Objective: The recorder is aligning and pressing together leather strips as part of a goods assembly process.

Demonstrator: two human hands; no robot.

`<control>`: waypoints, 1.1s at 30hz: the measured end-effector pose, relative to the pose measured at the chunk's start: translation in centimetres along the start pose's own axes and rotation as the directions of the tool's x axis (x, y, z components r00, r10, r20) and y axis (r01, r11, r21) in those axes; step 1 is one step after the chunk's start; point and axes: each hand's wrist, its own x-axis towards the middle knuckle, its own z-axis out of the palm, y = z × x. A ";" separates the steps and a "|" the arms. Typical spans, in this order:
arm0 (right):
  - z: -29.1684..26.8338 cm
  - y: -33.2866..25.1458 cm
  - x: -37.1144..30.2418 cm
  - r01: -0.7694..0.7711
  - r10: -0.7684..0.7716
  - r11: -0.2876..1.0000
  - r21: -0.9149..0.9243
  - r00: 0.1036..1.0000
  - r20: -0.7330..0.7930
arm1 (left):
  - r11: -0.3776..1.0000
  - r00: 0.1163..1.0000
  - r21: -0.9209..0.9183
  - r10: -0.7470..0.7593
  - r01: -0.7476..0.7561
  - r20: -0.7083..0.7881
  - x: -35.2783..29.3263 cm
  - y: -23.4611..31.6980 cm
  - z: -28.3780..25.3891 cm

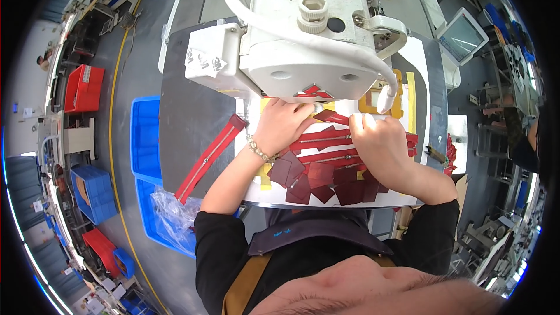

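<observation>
Under the front of a white industrial sewing machine (303,70), a short length of red zipper (332,116) with a dark red end spans the gap between my hands. My left hand (283,125), wearing a beaded bracelet, has its fingers bent together at the zipper's left end; some fingertips are hidden by the machine. At the other end, my right hand (376,137) is closed with thumb and fingers pinching the zipper. Several red zippers (326,156) lie below the hands, beside overlapping dark red square patches (321,175). Another zipper (210,157) lies slanting to the left.
The machine head overhangs the work closely. A yellow frame (396,96) sits right of it. Blue bins (146,134), one with clear plastic (175,216), stand left of the table. A screen (462,36) rises at the far right.
</observation>
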 end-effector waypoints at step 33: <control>-1.5 -16.9 3.0 -0.198 -0.228 -0.493 0.847 0.969 0.093 | 0.139 0.788 -0.775 -0.101 0.616 0.608 -3.4 -4.2 -7.8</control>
